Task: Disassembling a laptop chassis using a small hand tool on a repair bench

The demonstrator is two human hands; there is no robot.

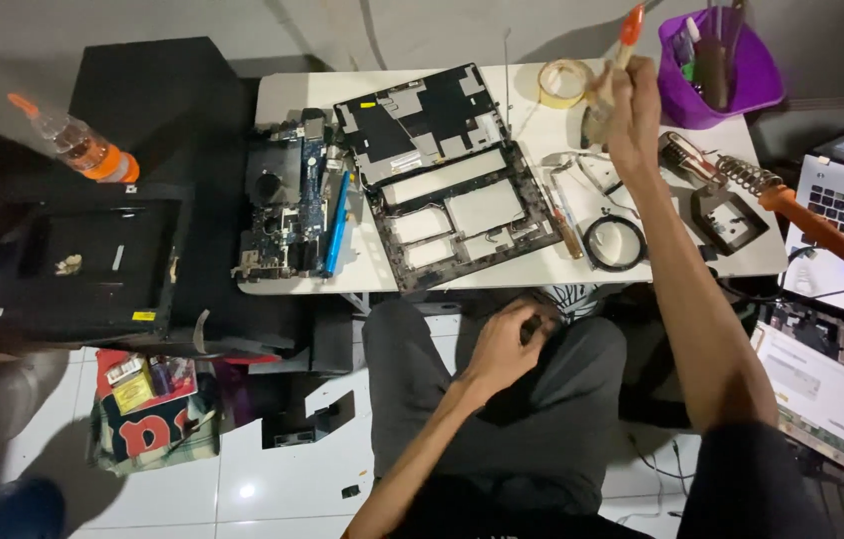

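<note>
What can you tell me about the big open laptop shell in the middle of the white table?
The laptop shell lies flat and tilted at an angle on the small white table, inside facing up. Its upper half is dark sheet with pale patches and a small yellow mark; its lower half is a dark plastic frame with several pale rectangular openings. A blue stick-like tool and a circuit board lie close on its left, though contact cannot be told. One corner reaches the table's near edge. Neither hand touches it.
</note>
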